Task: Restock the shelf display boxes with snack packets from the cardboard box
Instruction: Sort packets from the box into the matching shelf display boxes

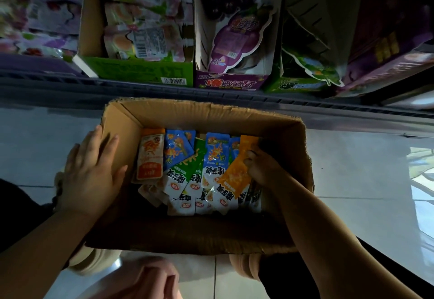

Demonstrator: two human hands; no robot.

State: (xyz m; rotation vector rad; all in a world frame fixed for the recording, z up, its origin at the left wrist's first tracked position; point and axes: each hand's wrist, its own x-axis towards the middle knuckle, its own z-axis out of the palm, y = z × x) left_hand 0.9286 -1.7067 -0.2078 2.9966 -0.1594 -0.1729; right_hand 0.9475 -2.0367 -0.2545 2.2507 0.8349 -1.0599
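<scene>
An open cardboard box [234, 115] sits on the tiled floor below the shelf. Inside lie several snack packets: blue ones [178, 148], green ones [195, 169] and an orange-and-white one [150, 155]. My right hand [263, 167] reaches into the box's right side and pinches an orange packet [237, 174]. My left hand [91, 174] rests flat with straight fingers on the box's left wall. On the shelf above stand display boxes: a green one [141, 71], a purple grape one [230, 82] and another green one [300, 85].
The grey shelf edge [70, 87] runs across just beyond the box. More purple packets [40, 17] fill the shelf at far left, and a purple carton [387, 64] leans at right. My shoes [94, 261] stand by the box's near side.
</scene>
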